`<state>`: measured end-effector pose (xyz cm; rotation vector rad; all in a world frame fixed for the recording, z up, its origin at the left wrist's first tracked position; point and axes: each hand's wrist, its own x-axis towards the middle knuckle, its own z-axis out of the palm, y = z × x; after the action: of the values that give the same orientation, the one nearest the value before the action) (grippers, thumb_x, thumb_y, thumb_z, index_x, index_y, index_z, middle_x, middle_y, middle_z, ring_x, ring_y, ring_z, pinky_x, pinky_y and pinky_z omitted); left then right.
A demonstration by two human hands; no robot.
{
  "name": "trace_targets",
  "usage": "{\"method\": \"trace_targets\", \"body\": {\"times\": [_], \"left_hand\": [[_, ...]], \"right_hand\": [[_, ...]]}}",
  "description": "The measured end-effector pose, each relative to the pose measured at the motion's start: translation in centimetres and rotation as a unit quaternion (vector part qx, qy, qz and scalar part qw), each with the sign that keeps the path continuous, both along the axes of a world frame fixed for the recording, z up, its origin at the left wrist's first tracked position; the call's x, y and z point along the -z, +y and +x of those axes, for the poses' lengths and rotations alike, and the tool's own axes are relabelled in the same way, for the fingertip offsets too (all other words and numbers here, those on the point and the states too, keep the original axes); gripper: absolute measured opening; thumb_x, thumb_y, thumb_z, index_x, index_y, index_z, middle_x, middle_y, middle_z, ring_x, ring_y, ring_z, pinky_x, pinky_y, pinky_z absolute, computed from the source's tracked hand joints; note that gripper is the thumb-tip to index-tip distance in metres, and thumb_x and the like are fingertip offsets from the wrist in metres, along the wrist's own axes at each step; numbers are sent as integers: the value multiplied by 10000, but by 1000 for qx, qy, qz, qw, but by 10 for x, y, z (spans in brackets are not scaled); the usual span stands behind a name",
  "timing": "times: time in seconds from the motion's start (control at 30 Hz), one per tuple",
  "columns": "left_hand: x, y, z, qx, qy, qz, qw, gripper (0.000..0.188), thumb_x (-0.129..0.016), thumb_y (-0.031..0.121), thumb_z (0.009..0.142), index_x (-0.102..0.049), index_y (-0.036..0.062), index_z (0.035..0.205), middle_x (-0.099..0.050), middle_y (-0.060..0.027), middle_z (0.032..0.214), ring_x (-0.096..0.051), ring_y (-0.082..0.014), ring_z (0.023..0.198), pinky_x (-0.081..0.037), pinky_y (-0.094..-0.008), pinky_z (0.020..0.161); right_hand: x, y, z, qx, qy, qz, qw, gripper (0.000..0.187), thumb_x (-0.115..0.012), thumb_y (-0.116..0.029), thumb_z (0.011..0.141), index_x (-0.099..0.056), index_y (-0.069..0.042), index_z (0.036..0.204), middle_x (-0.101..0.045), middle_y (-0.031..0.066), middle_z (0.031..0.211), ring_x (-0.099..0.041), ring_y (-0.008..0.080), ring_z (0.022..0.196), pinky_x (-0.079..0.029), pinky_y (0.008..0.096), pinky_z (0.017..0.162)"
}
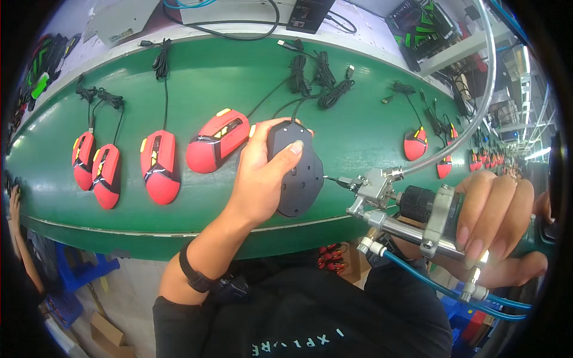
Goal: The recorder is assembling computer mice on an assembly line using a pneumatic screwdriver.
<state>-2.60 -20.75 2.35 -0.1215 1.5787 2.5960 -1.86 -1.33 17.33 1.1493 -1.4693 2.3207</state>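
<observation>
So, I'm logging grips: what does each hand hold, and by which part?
Left hand: upturned black-bottomed computer mouse, by one side, thumb across its bottom. Right hand: silver tubular metal tool, by its rear end.

The left hand (262,170) is clamped in a firm grip, thumb (286,158) laid over the top and angled away from the body, nail showing. The rest of its fingers wrap around underneath, so most of them are hidden. Left forearm (224,232) slants in from below and left of that hand, bare, elbow bent. The right hand (494,215), well off to the left one's right, is closed too: long fingers curled over, side by side, tips pointing down. More bare skin below those fingertips, but can't tell if it's thumb or wrist.
</observation>
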Motion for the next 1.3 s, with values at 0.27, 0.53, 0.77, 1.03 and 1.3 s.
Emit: {"method": "trace_targets", "body": {"times": [0.27, 0.53, 0.77, 1.03, 1.3], "left_hand": [[-1, -9, 3, -1, 10, 14, 1000, 384, -604, 171, 926, -496, -14, 1245, -623, -180, 1200, -630, -154, 944, -544, -308, 826], [7, -14, 0, -2, -10, 46, 999, 387, -611, 178, 921, -502, -9, 1242, -629, -169, 1183, -636, -163, 940, -549, -320, 808], [1, -15, -2, 4, -18, 66, 998, 374, -487, 250, 992, -497, -9, 1261, -619, -155, 1179, -635, -183, 953, -538, -333, 842], [1, -12, 3, 52, -20, 73, 996, 464, -333, 294, 1062, -423, -13, 1398, -595, -147, 1203, -609, -187, 1041, -511, -335, 900], [-2, -10, 9, 73, -24, 112, 991, 452, -360, 296, 1065, -425, -14, 1388, -572, -119, 1213, -591, -178, 1069, -479, -322, 948]], "right_hand": [[8, -15, -8, -1, 65, 8, 998, 426, -532, -342, 1007, -420, 5, 1228, -547, 34, 808, -581, 146, 657, -520, 266, 631], [16, -23, -9, -8, 13, -9, 1000, 389, -559, -373, 991, -480, -21, 1136, -560, 40, 793, -580, 145, 682, -522, 265, 624], [-8, 23, 11, 12, -19, 55, 998, 190, -625, -280, 951, -534, -114, 946, -583, 31, 737, -598, 140, 694, -531, 272, 695], [17, -32, -1, -3, 51, -40, 998, 279, -646, -246, 925, -541, -40, 1082, -538, 18, 733, -562, 107, 638, -518, 203, 693], [7, -44, 0, -4, 59, -33, 998, 391, -609, -295, 954, -481, -6, 1185, -532, 6, 738, -577, 108, 613, -501, 229, 667]]}}
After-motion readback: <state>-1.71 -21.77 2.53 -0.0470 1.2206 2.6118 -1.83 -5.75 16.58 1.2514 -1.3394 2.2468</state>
